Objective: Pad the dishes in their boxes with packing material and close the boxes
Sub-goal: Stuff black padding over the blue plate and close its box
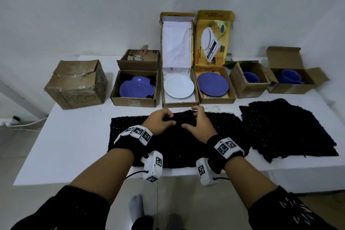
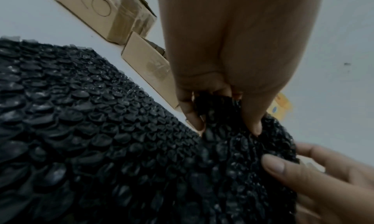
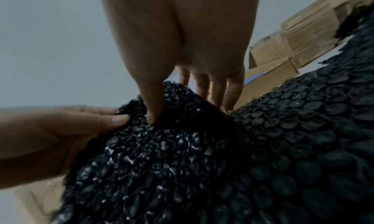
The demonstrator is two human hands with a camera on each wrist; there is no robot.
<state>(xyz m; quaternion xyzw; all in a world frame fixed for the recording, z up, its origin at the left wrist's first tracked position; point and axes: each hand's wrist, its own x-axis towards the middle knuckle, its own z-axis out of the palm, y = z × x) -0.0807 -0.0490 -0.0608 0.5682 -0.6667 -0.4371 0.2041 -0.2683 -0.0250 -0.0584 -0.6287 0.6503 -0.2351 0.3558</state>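
A sheet of black bubble wrap (image 1: 186, 145) lies on the white table (image 1: 74, 145) in front of me. My left hand (image 1: 162, 121) pinches a bunched fold of the bubble wrap (image 2: 121, 147) near its far edge, fingers curled round it (image 2: 226, 123). My right hand (image 1: 197, 123) grips the same raised edge just to the right, thumb on top and fingers behind it (image 3: 182, 106). Behind stand open boxes with a purple plate (image 1: 137, 87), a white plate (image 1: 179, 86), a blue plate (image 1: 212, 84) and two blue cups (image 1: 251, 77) (image 1: 290, 76).
A second black bubble wrap sheet (image 1: 285, 129) lies at the right of the table. A closed, taped cardboard box (image 1: 76, 84) stands at the back left. The upright lids of the two middle boxes (image 1: 177, 43) lean at the wall. The table's front edge runs close under my wrists.
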